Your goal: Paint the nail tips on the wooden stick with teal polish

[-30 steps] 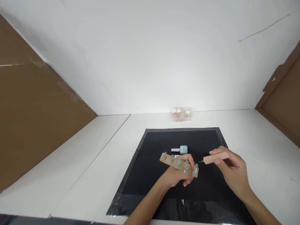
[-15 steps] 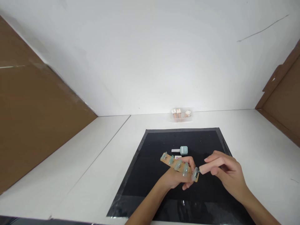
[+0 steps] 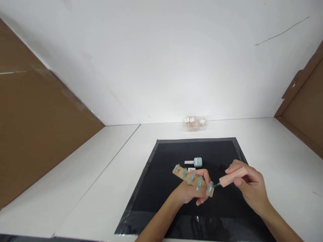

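Since a moment ago, the right hand [image 3: 248, 186] has drawn its peach-capped brush [image 3: 232, 177] slightly back from the outermost pale-green false nail [image 3: 209, 188], bristle tip just beside it. From the head view, the left hand [image 3: 190, 191] grips a tan wooden stick [image 3: 193, 179] carrying five glossy nails above the black mat [image 3: 161, 188]. Behind lie a mint polish bottle [image 3: 198, 162], label unreadable, and a clear tray [image 3: 194, 124] holding small bottles on the white table [image 3: 101, 174].

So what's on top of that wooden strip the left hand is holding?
Five pale teal false nails sit in a row along the wooden strip, with the brush from the right hand at the end nail. The left hand covers the strip's underside.
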`<action>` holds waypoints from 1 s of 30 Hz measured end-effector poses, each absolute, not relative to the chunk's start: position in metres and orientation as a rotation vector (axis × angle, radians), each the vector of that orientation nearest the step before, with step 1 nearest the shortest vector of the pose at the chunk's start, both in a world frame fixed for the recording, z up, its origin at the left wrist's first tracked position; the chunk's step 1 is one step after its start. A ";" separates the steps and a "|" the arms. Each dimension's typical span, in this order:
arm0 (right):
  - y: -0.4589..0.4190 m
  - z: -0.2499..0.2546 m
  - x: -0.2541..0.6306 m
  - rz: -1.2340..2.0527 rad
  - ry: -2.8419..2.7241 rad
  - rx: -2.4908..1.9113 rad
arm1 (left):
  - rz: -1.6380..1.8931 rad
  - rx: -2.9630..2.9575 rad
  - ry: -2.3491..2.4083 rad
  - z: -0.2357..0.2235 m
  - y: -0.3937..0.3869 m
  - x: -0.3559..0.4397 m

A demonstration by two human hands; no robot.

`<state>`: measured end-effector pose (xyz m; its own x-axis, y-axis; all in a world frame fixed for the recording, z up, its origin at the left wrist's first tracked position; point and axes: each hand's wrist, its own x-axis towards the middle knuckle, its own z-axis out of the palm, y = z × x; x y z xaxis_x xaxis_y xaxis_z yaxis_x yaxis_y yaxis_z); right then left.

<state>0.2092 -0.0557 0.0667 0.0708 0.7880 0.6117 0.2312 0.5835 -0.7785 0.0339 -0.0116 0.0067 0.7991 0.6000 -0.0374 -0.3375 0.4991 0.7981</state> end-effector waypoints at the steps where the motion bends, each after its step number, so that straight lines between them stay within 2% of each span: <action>1: -0.056 0.067 0.209 0.547 -1.508 -0.866 | 0.578 0.879 0.344 0.008 -0.011 0.034; 30: -0.056 0.064 0.210 0.471 -1.474 -0.956 | 0.510 0.899 0.414 0.009 -0.012 0.034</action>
